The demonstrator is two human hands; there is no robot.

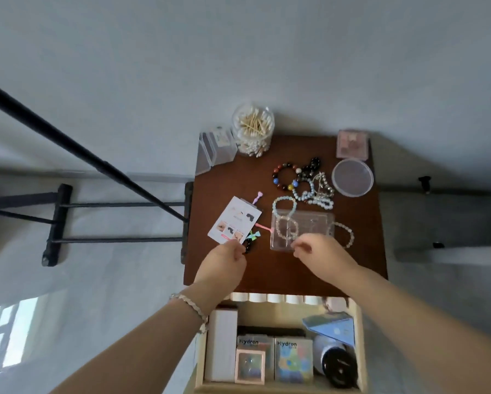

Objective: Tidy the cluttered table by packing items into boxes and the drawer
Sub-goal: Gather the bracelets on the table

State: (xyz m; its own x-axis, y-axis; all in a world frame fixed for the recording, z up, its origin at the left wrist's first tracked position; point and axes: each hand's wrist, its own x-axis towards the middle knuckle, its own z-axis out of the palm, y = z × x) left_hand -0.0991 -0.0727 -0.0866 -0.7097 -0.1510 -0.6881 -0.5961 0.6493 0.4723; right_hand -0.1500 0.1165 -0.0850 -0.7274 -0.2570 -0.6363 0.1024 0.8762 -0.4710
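Glossy brown table [352,251]: left hand [226,261] grip pinches white card [234,218]; right hand [324,253] grip curled, contents unclear.

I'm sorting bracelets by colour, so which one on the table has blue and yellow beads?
The dark reddish-brown bracelet nearest the cotton swab jar; the rest are black, pale blue or whitish.

Only one view is given, taken from the person's head. The scene is seen from above, with the lens turned forward and steeply down. Both forearms enter from the bottom edge, and the left hand [224,261] and right hand [322,251] are seen at close range near the middle. The table [224,177] lies under and beyond the hands; the open drawer [359,336] is seen nearer than them, below the wrists.
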